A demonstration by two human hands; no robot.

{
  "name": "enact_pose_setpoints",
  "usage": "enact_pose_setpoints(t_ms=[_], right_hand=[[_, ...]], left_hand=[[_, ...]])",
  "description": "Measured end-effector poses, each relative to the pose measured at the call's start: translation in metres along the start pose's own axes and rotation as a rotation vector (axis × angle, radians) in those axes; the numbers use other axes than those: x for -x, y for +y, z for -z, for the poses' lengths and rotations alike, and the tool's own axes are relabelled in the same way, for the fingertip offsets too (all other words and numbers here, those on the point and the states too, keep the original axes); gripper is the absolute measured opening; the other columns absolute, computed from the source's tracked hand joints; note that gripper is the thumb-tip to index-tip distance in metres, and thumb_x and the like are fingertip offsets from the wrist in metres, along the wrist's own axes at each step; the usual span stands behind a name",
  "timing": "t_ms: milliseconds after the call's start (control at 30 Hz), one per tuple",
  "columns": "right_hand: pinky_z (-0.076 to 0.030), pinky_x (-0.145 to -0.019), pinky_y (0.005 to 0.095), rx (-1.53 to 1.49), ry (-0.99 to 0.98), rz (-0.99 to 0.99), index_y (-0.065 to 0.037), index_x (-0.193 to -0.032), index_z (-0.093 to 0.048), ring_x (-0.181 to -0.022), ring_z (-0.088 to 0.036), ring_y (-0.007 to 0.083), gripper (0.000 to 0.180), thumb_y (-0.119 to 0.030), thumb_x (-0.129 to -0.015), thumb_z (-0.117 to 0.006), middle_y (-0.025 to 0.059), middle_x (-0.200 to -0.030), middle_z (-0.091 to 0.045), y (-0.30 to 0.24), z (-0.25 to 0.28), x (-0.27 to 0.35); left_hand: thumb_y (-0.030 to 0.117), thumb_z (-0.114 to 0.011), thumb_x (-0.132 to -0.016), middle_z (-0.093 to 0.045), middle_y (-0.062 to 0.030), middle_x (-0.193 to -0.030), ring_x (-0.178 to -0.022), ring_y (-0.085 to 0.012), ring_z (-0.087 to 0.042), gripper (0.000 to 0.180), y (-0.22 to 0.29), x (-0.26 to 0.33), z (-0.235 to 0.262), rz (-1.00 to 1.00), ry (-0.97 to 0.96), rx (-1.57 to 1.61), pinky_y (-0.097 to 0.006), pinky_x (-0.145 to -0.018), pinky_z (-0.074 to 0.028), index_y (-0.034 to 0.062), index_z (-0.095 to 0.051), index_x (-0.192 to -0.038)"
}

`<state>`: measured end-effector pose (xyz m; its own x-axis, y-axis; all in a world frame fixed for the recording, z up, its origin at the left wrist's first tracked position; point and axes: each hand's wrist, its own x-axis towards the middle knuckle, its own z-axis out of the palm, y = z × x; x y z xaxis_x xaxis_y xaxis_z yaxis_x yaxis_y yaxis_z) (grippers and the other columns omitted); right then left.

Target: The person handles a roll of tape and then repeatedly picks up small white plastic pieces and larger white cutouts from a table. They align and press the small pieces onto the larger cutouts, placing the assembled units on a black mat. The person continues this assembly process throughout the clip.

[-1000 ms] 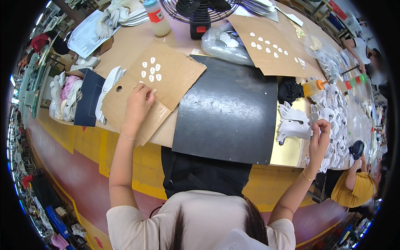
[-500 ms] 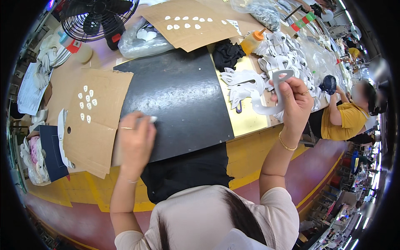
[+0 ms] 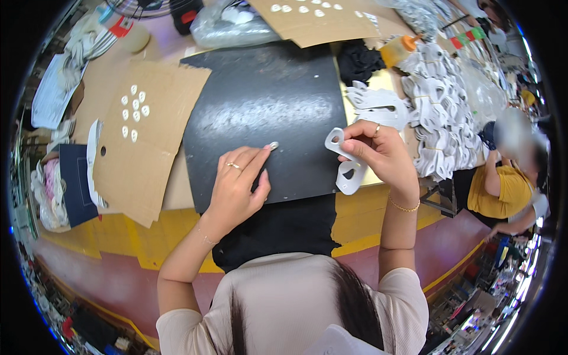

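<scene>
white cutout point(image 3: 349, 186) in right hand point(image 3: 381, 154)

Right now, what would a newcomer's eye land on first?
Probably the large, glossy black mat at the centre, where the left hand touches a small white piece. The right hand holds a curved pale-grey strip with cut-out holes near its right edge. Farther right lie heaped pale-grey cutouts.

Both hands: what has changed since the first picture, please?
The left hand moved right, from the cardboard to the black mat, bringing a small white piece. The right hand carried a pale cutout left, toward the mat. The mat and orange-capped bottle stayed put.
</scene>
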<state>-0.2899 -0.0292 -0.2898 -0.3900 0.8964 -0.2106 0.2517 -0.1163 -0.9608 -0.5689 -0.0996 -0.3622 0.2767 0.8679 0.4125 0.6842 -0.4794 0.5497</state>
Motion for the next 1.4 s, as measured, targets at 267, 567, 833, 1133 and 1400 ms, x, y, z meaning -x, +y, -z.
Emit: enact_pose_setpoints(t_ms=[267, 567, 833, 1133, 1400], right_hand=[[-0.053, -0.076, 0.0353, 0.449, -0.304, 0.174, 0.000, -0.102, -0.070, -0.083, -0.068, 0.0264, 0.014, -0.010, -0.093, -0.069, 0.0119, -0.092, -0.069, 0.002, -0.015, -0.031], [-0.052, -0.073, 0.0302, 0.394, -0.259, 0.139, 0.001, -0.100, -0.070, -0.080, -0.066, 0.0188, 0.010, -0.006, -0.093, -0.070, 0.0080, -0.096, -0.070, 0.018, -0.017, -0.023], [-0.052, -0.065, 0.0290, 0.273, -0.239, 0.090, 0.001, -0.105, -0.070, -0.069, -0.066, 0.0161, 0.014, -0.009, -0.096, -0.069, 0.0086, -0.091, -0.069, 0.024, -0.016, -0.015], [-0.052, -0.063, 0.0298, 0.326, -0.254, 0.043, -0.001, -0.106, -0.071, -0.067, -0.065, 0.0170, 0.014, -0.008, -0.094, -0.069, 0.0094, -0.091, -0.069, 0.016, -0.027, -0.026], [-0.049, -0.060, 0.0249, 0.280, -0.195, 0.045, 0.001, -0.102, -0.073, -0.066, -0.061, 0.0096, 0.010, -0.003, -0.093, -0.069, 0.0045, -0.085, -0.066, 0.019, -0.028, -0.018]], left_hand=[[0.006, -0.076, -0.081, -0.065, -0.0065, -0.108, -0.102, -0.0259, -0.059, 0.033, 0.002, -0.016, -0.008, 0.102, -0.010, 0.038, -0.040, -0.091, -0.043, 0.0035, -0.069, -0.113], [0.011, -0.080, -0.077, -0.056, -0.0080, -0.111, -0.103, -0.0271, -0.051, 0.036, 0.014, -0.019, -0.021, 0.344, 0.016, -0.077, -0.041, -0.088, -0.037, 0.0080, -0.069, -0.111], [0.008, -0.070, -0.085, -0.059, -0.0057, -0.115, -0.110, -0.0242, -0.052, 0.034, 0.011, -0.030, -0.001, 0.350, -0.195, 0.174, -0.037, -0.097, -0.034, 0.0099, -0.070, -0.119], [0.001, -0.063, -0.085, -0.055, -0.0060, -0.116, -0.113, -0.0253, -0.048, 0.029, 0.016, -0.018, -0.007, 0.350, -0.115, 0.040, -0.041, -0.097, -0.030, 0.0111, -0.072, -0.111], [0.004, -0.064, -0.085, -0.054, -0.0080, -0.116, -0.110, -0.0273, -0.049, 0.029, 0.011, -0.025, -0.008, 0.354, -0.135, 0.111, -0.042, -0.095, -0.032, 0.0115, -0.069, -0.112]])
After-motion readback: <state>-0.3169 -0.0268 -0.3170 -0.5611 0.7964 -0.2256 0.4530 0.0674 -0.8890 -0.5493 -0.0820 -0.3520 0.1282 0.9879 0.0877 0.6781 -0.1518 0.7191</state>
